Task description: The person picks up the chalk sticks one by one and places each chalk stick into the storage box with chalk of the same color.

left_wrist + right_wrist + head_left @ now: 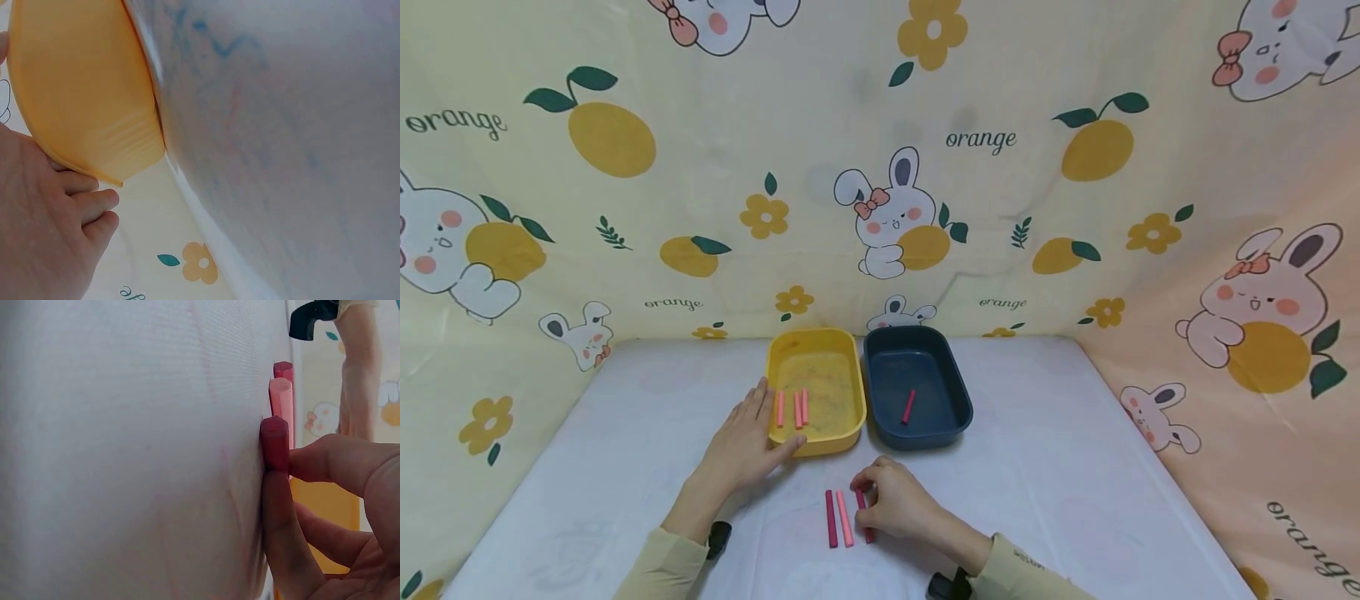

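My left hand (743, 443) rests against the left side of the yellow tray (859, 367), fingers along its side and thumb at the front rim. Inside that tray lie three pink crayons (805, 406). On the white cloth in front, my right hand (898, 500) pinches a dark red crayon (275, 444) between thumb and fingers; it lies close along the cloth. Left of it are a pink crayon (845, 518) and another dark red crayon (831, 518), side by side. A single dark red crayon (908, 407) lies in the navy tray (958, 392).
The two trays stand side by side toward the back of the white-covered table (1075, 500). Behind and beside it hangs a curtain (820, 108) printed with rabbits and oranges. Dark bands (719, 540) sit on both wrists.
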A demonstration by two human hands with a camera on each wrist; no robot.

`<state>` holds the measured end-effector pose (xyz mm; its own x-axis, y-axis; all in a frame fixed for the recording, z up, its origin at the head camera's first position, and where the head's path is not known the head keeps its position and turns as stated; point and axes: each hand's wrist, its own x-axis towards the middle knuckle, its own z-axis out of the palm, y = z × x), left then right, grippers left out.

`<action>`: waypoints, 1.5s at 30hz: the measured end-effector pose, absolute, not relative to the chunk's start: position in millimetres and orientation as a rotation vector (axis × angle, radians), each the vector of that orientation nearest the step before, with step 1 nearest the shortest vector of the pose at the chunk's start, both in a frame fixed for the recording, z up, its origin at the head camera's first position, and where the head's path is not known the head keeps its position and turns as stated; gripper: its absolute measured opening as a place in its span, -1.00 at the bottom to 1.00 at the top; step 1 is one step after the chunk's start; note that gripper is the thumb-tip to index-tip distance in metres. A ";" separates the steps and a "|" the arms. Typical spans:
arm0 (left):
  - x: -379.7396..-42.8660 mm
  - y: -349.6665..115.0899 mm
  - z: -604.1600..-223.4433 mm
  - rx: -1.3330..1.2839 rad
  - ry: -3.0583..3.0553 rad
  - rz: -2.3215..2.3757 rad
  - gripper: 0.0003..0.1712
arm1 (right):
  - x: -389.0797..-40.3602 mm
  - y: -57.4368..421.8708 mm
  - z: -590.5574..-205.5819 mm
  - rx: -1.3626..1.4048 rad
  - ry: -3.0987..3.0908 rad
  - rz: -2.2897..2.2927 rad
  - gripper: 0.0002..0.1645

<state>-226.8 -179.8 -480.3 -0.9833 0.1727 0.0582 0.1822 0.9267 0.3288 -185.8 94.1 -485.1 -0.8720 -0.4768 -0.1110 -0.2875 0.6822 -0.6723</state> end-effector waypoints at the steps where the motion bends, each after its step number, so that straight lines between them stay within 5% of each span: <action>1: -226.8 -179.4 -479.9 -0.279 -3.058 -0.526 0.30 | -186.0 94.3 -484.9 -0.606 2.610 -0.991 -0.63; 45: -226.1 -180.4 -480.3 -0.300 -3.041 -0.521 0.26 | -203.5 118.9 -451.3 -0.463 2.310 -1.992 -0.63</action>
